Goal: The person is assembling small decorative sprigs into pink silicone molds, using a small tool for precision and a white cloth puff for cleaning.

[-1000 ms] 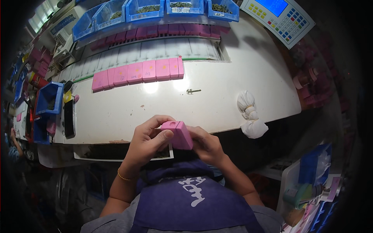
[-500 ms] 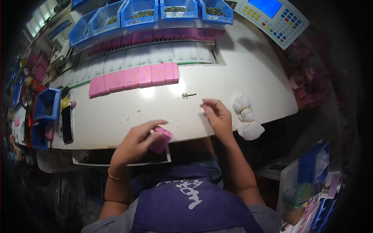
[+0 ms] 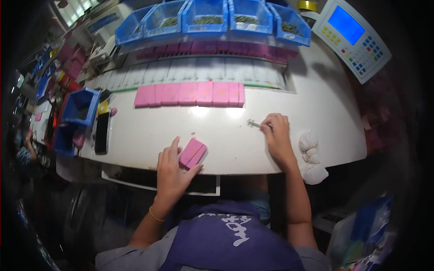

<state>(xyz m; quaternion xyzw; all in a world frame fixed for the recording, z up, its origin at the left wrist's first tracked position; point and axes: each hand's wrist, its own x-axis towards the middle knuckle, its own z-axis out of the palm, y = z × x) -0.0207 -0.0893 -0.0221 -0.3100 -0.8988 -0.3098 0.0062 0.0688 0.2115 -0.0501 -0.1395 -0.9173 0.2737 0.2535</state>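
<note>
My left hand [image 3: 172, 171] rests at the front of the white table, fingers stretched and thumb apart, around the near-left side of a pink block [image 3: 193, 152]. This block lies on the tabletop, with a seam line across its upper face; the thumb is by its near corner. Farther right, my right hand [image 3: 278, 137] pinches the end of a small thin greyish stem [image 3: 254, 123] between thumb and fingers. The stem's other end branches into several tiny prongs and points left. What the stem is made of, I cannot make out.
Several pink blocks [image 3: 187, 94] stand in a row behind my hands. Blue bins [image 3: 204, 28] of small greenish pieces line the back. A white cloth bundle [image 3: 311, 156] lies right of my forearm. A keypad device [image 3: 352, 38] is far right, a phone [image 3: 102, 133] left.
My left hand has set the pink block on the table and its fingers have spread. The right hand has moved to the branched stem and pinched it. The whole view has shifted.
</note>
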